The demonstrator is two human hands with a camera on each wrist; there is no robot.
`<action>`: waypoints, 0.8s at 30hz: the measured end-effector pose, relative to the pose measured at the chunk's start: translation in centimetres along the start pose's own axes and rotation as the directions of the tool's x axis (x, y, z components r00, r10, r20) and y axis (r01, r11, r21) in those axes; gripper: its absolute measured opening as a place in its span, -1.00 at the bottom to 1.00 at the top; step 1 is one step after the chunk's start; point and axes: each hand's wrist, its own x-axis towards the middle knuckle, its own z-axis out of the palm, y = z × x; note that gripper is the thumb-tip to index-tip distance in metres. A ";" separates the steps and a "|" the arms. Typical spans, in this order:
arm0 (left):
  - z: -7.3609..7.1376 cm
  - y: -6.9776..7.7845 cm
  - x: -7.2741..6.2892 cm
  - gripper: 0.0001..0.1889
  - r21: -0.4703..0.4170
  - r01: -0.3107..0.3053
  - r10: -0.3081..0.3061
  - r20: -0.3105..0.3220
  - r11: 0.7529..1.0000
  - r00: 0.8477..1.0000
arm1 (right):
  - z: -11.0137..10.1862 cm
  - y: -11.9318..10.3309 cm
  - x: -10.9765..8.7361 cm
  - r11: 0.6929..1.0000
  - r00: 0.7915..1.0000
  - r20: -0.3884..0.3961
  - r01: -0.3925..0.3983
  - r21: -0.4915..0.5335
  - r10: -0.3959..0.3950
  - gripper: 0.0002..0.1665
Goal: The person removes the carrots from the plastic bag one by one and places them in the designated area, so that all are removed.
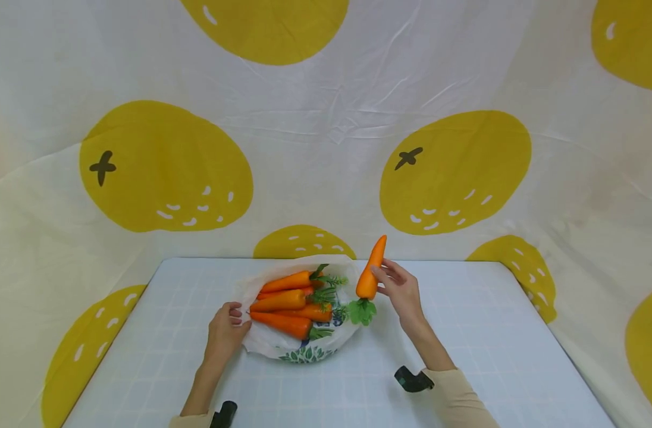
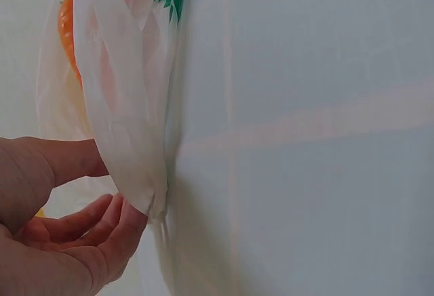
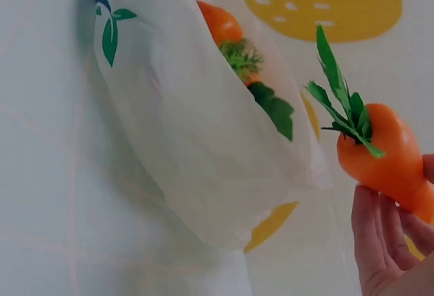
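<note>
Here, lifted carrot [image 1: 370, 274] beside bag rim [image 1: 337, 263]

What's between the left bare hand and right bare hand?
Head view: from left hand to right hand, a white plastic bag with green leaf print holding green-topped tapered orange carrots, then another carrot, held by the right hand.

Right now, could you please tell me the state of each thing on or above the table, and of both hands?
White bag: open, with carrots inside.
Carrots in the bag: lying together, green tops on.
Separate carrot: held outside the bag, green top on.
Left hand: holding the bag's edge.
Right hand: gripping the separate carrot.
</note>
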 end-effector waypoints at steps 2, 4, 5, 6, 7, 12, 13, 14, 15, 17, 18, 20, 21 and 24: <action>0.0 0.0 0.0 -0.56 -0.003 0.005 -0.005 0.007 1.000 1.000 | -0.6 0.2 0.1 1.000 1.000 -0.008 -0.012 -0.006 0.012 -0.40; 0.0 0.0 0.0 -0.56 -0.005 0.009 -0.009 0.008 1.000 1.000 | -1.1 0.4 0.3 1.000 1.000 -0.015 -0.024 -0.011 0.023 -0.39; 0.0 0.0 0.0 -0.56 -0.005 0.009 -0.009 0.008 1.000 1.000 | -1.4 0.5 0.4 0.999 0.999 -0.019 -0.032 -0.015 0.031 -0.39; 0.0 -0.1 0.0 -0.56 -0.006 0.010 -0.010 0.006 1.000 1.000 | -1.7 0.7 0.5 0.999 0.999 -0.024 -0.040 -0.017 0.039 -0.40; 0.0 -0.1 0.0 -0.57 -0.004 0.013 -0.013 0.006 1.000 1.000 | -1.9 0.8 0.5 0.999 0.998 -0.028 -0.048 -0.024 0.047 -0.40; 0.0 -0.2 0.0 -0.58 -0.002 0.022 -0.022 0.006 1.000 1.000 | -3.1 1.6 0.9 0.995 0.995 -0.053 -0.085 -0.045 0.083 -0.37; 0.0 -0.2 0.0 -0.58 -0.001 0.024 -0.024 0.007 1.000 1.000 | -3.3 1.8 0.9 0.994 0.994 -0.057 -0.092 -0.051 0.089 -0.36; 0.0 -0.2 0.0 -0.59 -0.003 0.022 -0.022 0.007 1.000 1.000 | -3.5 2.0 1.0 0.994 0.994 -0.060 -0.097 -0.054 0.094 -0.35; 0.0 -0.2 0.0 -0.59 -0.003 0.021 -0.021 0.007 1.000 1.000 | -3.7 2.2 1.1 0.993 0.993 -0.062 -0.105 -0.062 0.101 -0.34; 0.0 -0.1 0.0 -0.58 -0.004 0.025 -0.025 0.009 1.000 1.000 | -4.0 2.6 1.2 0.991 0.992 -0.059 -0.117 -0.071 0.112 -0.33; 0.0 -0.1 0.0 -0.58 -0.005 0.025 -0.025 0.009 1.000 1.000 | -4.1 2.8 1.3 0.989 0.991 -0.055 -0.123 -0.076 0.119 -0.33; 0.0 -0.1 0.0 -0.58 -0.007 0.027 -0.027 0.009 1.000 1.000 | -4.3 3.2 1.4 0.988 0.991 -0.046 -0.132 -0.082 0.128 -0.34; 0.1 -0.1 0.0 -0.58 -0.009 0.027 -0.027 0.009 1.000 1.000 | -4.4 3.4 1.4 0.987 0.990 -0.040 -0.135 -0.087 0.132 -0.34; 0.1 -0.1 0.0 -0.58 -0.018 0.025 -0.025 0.005 1.000 1.000 | -4.6 4.2 1.6 0.984 0.990 -0.020 -0.144 -0.104 0.142 -0.33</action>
